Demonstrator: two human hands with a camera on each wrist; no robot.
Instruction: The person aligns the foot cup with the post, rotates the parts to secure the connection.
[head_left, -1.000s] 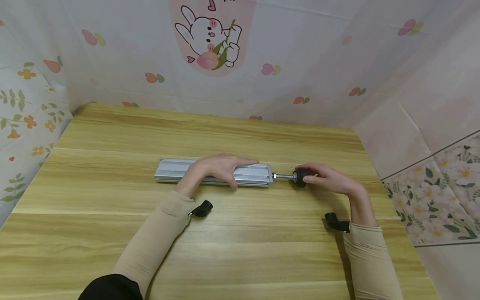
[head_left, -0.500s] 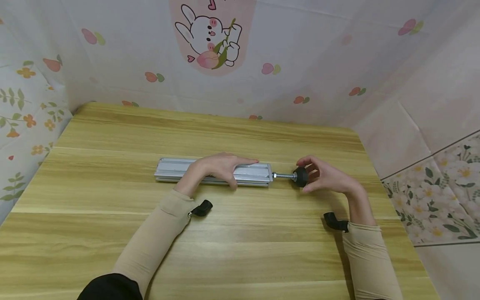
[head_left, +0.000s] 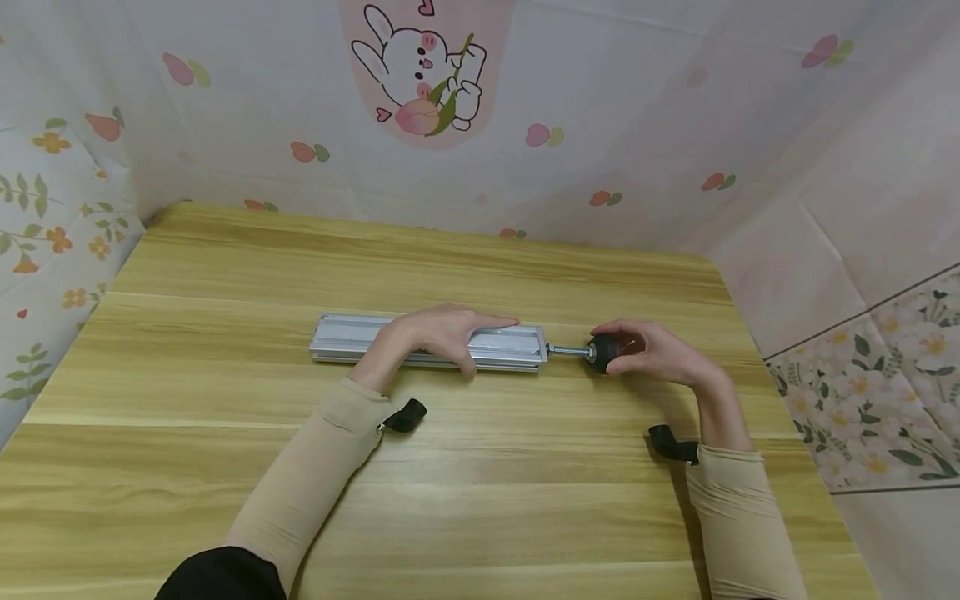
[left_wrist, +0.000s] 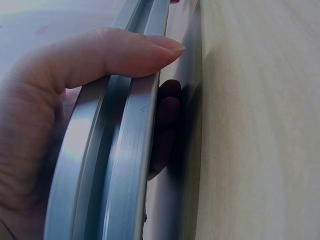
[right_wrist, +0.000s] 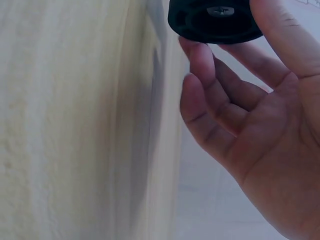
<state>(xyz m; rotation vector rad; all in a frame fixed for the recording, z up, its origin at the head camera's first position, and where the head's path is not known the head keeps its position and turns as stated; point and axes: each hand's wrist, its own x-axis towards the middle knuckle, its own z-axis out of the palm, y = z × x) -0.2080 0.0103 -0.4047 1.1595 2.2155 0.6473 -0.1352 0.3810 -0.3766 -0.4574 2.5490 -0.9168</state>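
Observation:
A silver aluminium profile [head_left: 510, 345] lies sideways on the table. My left hand [head_left: 435, 333] grips it from above; in the left wrist view the thumb [left_wrist: 135, 55] crosses the grooved profile [left_wrist: 122, 155] and the other fingers come round its far side. From the profile's right end a threaded rod [head_left: 572, 351] with a nut sticks out, bearing a round black levelling foot [head_left: 602, 354]. My right hand [head_left: 660, 354] pinches that foot between thumb and fingers. In the right wrist view, the foot's hollow underside [right_wrist: 182, 22] shows a screw head.
The wood-grain table [head_left: 480, 483] carries the work. A printed cloth [head_left: 600, 100] hangs behind it, with patterned sheets at both sides. A black wrist mount [head_left: 405, 416] juts from the left sleeve, another black mount [head_left: 671, 444] from the right one.
My right hand held the foot a second ago, then spread its fingers half a second ago, and now pinches the foot again. The left hand and profile stay in place.

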